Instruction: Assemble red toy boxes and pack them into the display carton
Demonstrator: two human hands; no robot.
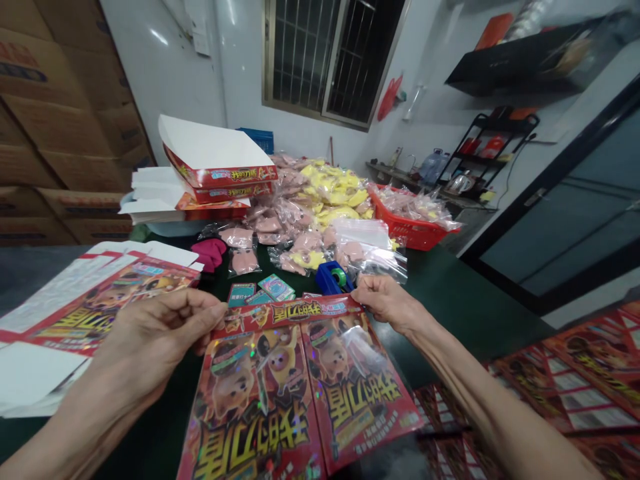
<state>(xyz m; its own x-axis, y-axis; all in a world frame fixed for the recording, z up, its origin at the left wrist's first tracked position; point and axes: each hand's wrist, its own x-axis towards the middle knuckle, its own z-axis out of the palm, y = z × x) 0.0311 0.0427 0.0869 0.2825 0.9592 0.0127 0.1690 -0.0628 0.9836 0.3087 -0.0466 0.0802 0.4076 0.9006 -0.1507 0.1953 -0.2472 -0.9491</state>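
Observation:
A flat red printed carton blank (295, 393) with cartoon figures and yellow lettering lies in front of me over the dark green table (450, 293). My left hand (150, 340) pinches its top left corner, fingers closed on the edge. My right hand (387, 303) pinches the top right corner near a folded flap. Just beyond the carton sit a blue tape dispenser (333, 277) and small printed cards (275, 288).
A stack of flat cartons (90, 300) lies to my left, more flat cartons (575, 380) to my right. Folded red trays (215, 167) stand behind. A heap of bagged pink and yellow toys (310, 207) and a red basket (415, 230) fill the table's far side.

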